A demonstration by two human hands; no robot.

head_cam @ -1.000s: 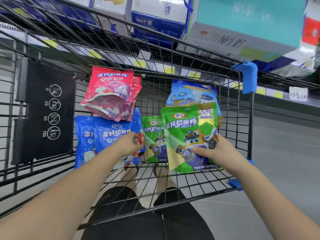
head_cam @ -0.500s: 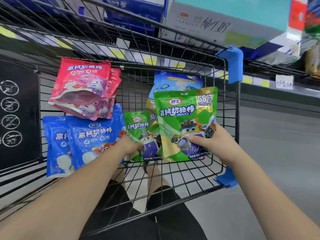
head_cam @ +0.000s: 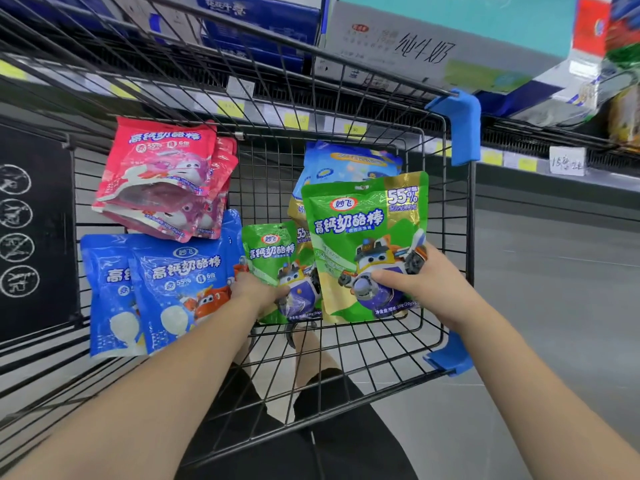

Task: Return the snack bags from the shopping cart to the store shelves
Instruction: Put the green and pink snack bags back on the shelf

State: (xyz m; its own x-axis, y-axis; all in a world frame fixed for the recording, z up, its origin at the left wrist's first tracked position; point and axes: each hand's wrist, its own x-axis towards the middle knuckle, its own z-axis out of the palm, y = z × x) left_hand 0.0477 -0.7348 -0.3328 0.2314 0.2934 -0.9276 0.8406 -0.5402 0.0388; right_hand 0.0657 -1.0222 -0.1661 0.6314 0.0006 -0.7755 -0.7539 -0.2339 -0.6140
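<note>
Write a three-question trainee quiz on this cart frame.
1. True or false: the right hand grips the right green bag.
2. The left hand has its thumb on: A) a yellow box B) the left green bag C) a red can.
3. What lies just beyond the blue bags?
Key: 1 true; 2 B; 3 pink bags.
</note>
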